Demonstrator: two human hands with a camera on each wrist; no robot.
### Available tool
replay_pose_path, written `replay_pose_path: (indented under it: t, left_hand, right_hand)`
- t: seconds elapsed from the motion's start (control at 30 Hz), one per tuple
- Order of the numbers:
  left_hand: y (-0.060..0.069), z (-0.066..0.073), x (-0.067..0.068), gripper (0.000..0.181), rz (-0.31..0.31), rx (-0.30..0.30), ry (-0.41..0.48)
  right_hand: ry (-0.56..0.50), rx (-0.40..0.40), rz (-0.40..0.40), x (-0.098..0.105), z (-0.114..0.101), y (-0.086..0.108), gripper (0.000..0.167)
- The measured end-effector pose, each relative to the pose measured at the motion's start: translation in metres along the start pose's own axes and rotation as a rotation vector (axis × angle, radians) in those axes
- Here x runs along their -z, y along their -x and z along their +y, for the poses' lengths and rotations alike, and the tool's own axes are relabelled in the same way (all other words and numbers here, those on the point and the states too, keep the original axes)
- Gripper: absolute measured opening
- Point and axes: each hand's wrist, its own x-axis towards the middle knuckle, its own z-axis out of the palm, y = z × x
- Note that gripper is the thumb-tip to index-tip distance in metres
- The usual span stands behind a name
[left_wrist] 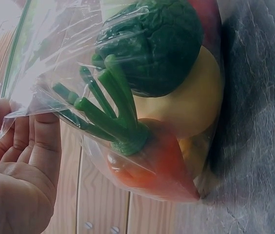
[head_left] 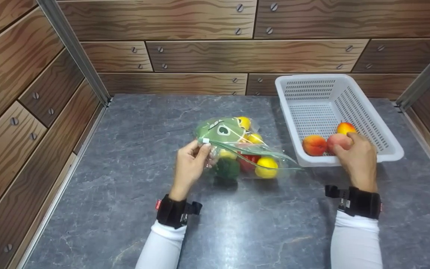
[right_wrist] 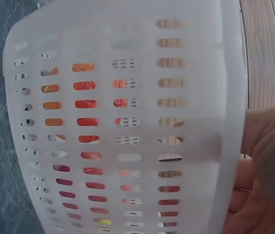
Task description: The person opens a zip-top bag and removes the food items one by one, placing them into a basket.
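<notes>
A clear zip bag [head_left: 271, 152] with a green printed panel lies on the table. My left hand [head_left: 190, 162] pinches its edge beside the white slider [head_left: 205, 141]. Inside are several yellow lemons [head_left: 266, 167], a dark green wrinkled cabbage [left_wrist: 152, 48], an orange carrot with green stalks [left_wrist: 149, 165] and something red. My right hand [head_left: 358, 158] reaches over the near rim of a white basket [head_left: 398, 155], its thumb and fingers around a pinkish peach [head_left: 337, 142]. Fingertips on the far side of that peach are hidden. In the right wrist view the basket wall screens the fruit.
Next to the held peach sit an orange-red peach [head_left: 314, 145] and a yellow-red fruit [head_left: 346, 128] in the basket. Wood-patterned panels [head_left: 200, 56] enclose the grey marbled table [head_left: 144, 123] at the back and sides.
</notes>
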Motion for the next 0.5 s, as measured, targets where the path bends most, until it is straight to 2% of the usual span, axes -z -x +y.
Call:
replay_pose_path:
  t: [0.17,0.3,0.4,0.5]
  left_hand:
    - [0.000,0.000,0.000,0.020,-0.002,0.000,0.009]
    - [0.000,0.000,0.000,0.020,-0.003,0.005,0.010]
    - [0.000,0.000,0.000,0.019,-0.002,0.009,0.008]
    - [0.000,0.000,0.000,0.018,-0.001,0.016,-0.001]
  right_hand:
    - [-0.050,0.036,0.038,0.002,-0.009,0.002,0.044]
    - [-0.141,0.099,0.120,0.006,-0.029,0.007,0.037]
    - [-0.226,0.189,0.164,0.008,-0.048,0.012,0.032]
    - [-0.290,0.333,0.157,0.007,-0.065,0.019,0.029]
